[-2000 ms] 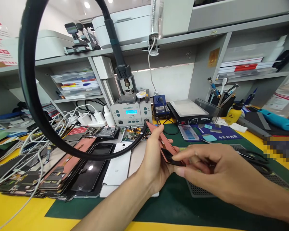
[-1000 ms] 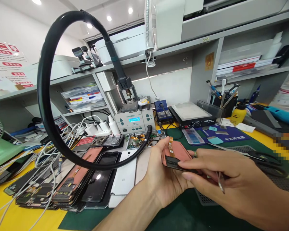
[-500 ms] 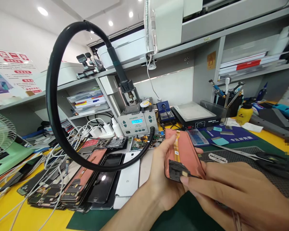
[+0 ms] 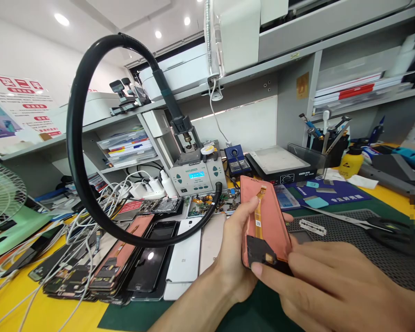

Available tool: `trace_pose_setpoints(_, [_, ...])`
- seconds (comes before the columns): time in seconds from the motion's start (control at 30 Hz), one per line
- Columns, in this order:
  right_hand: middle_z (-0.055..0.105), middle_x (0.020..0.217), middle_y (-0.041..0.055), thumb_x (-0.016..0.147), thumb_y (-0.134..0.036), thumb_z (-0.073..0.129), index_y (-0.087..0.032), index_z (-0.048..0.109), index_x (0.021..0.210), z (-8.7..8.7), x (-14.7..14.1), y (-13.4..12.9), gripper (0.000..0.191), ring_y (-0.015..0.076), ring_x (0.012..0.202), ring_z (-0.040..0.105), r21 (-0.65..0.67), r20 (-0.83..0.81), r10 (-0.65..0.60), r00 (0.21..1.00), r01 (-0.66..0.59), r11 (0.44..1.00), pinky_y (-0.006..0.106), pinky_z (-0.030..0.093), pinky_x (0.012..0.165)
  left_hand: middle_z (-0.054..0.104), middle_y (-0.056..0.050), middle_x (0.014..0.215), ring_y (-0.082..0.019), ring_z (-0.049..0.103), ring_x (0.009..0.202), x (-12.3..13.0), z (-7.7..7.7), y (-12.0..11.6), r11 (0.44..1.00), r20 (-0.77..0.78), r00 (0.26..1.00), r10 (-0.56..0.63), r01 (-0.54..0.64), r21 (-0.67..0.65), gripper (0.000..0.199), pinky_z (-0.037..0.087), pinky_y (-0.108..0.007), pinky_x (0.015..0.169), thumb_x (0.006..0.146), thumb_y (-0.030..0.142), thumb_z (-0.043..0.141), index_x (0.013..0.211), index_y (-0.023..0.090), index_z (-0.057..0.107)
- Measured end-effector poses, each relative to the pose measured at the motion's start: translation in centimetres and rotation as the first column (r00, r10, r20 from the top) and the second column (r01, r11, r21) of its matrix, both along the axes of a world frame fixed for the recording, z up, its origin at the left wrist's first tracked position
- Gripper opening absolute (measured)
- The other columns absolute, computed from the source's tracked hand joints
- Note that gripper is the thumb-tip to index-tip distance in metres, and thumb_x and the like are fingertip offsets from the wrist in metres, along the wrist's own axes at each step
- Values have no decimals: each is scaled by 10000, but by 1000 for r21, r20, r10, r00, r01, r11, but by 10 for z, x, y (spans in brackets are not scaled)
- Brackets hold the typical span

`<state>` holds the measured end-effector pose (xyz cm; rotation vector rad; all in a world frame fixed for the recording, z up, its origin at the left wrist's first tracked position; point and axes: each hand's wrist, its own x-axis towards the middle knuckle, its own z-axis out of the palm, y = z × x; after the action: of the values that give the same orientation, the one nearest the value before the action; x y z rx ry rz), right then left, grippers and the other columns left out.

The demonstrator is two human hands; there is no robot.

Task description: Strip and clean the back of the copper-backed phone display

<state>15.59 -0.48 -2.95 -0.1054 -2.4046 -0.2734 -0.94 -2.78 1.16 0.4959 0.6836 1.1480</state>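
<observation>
My left hand [image 4: 233, 235] is closed around a phone screen assembly [image 4: 271, 207], thumb along its left edge. Its copper-coloured back faces me, tilted, with a gold flex cable [image 4: 258, 216] running up it and a black patch [image 4: 257, 246] at the lower end. My right hand [image 4: 335, 281] is at the lower end of the assembly. One fingertip touches the bottom left corner by the black patch, and other fingers are bent against the right edge. Part of that grip is hidden.
Left lie stacked phone screens [image 4: 114, 258], a black phone [image 4: 148, 263] and a white phone [image 4: 183, 258]. A hot air station [image 4: 197, 177] with a looping black hose [image 4: 75, 152] stands behind. Scissors [image 4: 383, 228] and a razor blade [image 4: 312, 227] lie right on a grey mat [image 4: 352, 249].
The assembly has shifted slightly right in my left hand's hold. My right fingertip has slid left and down to the bottom corner, and the black patch now lies flatter.
</observation>
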Motion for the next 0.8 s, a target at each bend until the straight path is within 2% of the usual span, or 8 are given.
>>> trace_pose_setpoints(0.17, [656, 778, 9, 967, -137, 512, -138, 633, 1285, 1, 1, 0, 340, 159, 637, 589, -17, -15, 4, 1000, -4, 1000, 323, 375, 608, 719, -135, 711, -234, 689, 656, 0, -2, 1, 999, -36, 999, -33, 34, 18, 585, 476, -293, 648, 965, 552, 442, 996, 60, 756])
trace_pose_setpoints(0.3, [665, 786, 5, 961, -108, 511, -144, 637, 1282, 1, 1, -1, 347, 155, 636, 589, -7, -5, -4, 1000, 4, 1000, 324, 375, 613, 711, -129, 686, -219, 676, 635, 1, -3, 1, 999, -44, 999, -11, 12, 31, 555, 432, -260, 603, 950, 535, 477, 993, 56, 753])
trace_pose_setpoints(0.5, [679, 802, 6, 960, -99, 493, -127, 608, 1326, 2, 0, 1, 384, 180, 630, 606, 41, 35, -6, 999, 4, 999, 355, 380, 605, 705, -130, 679, -229, 669, 635, 2, -3, 0, 1000, -43, 999, -1, 1, -5, 551, 472, -294, 655, 967, 516, 434, 997, 64, 747])
trace_pose_setpoints(0.6, [689, 808, 7, 961, -102, 464, -138, 594, 1326, 3, 1, 1, 389, 176, 639, 629, -10, 45, -2, 999, 2, 1000, 343, 401, 597, 695, -124, 669, -221, 665, 637, 1, -2, 1, 1000, -20, 999, -26, 26, 10, 546, 463, -275, 646, 967, 521, 437, 992, 70, 745])
trace_pose_setpoints(0.7, [702, 809, 11, 957, -78, 437, -106, 571, 1331, 2, 1, 0, 398, 167, 657, 644, -64, -17, 20, 1000, -21, 998, 332, 437, 625, 699, -138, 696, -208, 654, 633, -1, 1, 1, 996, -23, 998, -66, 67, 54, 579, 459, -258, 643, 972, 541, 409, 1011, 68, 741])
trace_pose_setpoints(0.8, [717, 834, 30, 965, -93, 448, -98, 583, 1307, 0, 1, -1, 368, 177, 678, 652, -55, -49, 12, 999, -15, 998, 345, 447, 666, 703, -148, 734, -186, 629, 611, -2, 2, 1, 991, -36, 995, -95, 98, 88, 576, 458, -251, 647, 973, 538, 401, 1022, 70, 734])
